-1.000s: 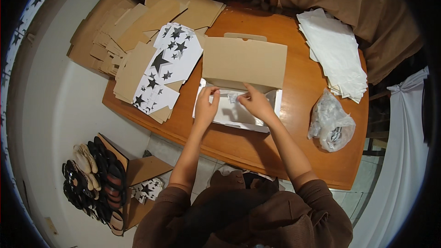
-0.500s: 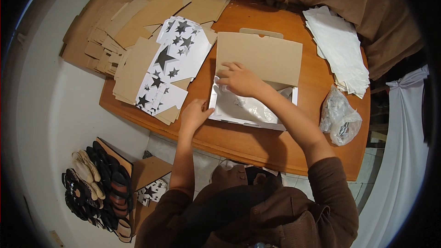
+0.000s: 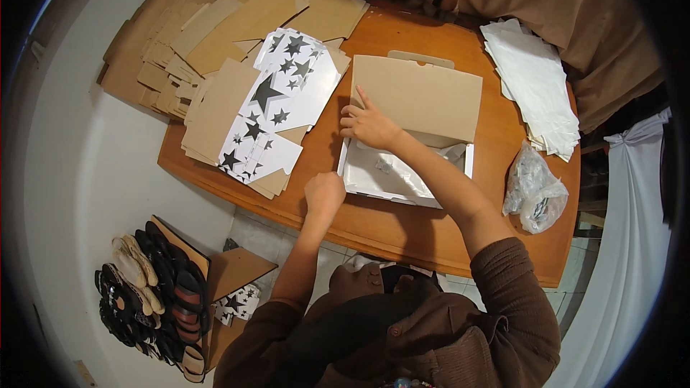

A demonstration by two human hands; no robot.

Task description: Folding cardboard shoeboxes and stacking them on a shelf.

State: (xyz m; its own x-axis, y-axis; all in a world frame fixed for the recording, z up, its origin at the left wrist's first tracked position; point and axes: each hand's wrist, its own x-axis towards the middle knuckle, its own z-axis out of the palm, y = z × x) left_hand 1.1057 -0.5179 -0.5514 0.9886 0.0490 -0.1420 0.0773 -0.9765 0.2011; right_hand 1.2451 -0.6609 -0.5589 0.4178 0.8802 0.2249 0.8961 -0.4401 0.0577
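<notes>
A cardboard box [image 3: 392, 195] with white walls stands on the table, its brown lid [image 3: 431, 97] raised at the back. Inside lies white paper with a clear plastic bag [image 3: 402, 172] on it. My left hand [image 3: 325, 194] is closed in a fist against the box's front left corner; its curled fingertips are hidden. Over the back left corner of the box is my right hand [image 3: 370, 126], open. Its index finger points up along the lid, and the other fingers reach past the lid's left edge.
Flat cardboard pieces [image 3: 194, 29] and a white star-printed sheet [image 3: 262, 108] are piled at the left. On the right lie white paper sheets [image 3: 532, 86] and a clear plastic bag [image 3: 535, 194]. Several sandals [image 3: 151, 291] hang on a rack below left.
My right hand has risen from inside the box's left side to the lid's left edge. My left hand has curled into a fist, moving slightly right against the corner. The view has shifted slightly.
</notes>
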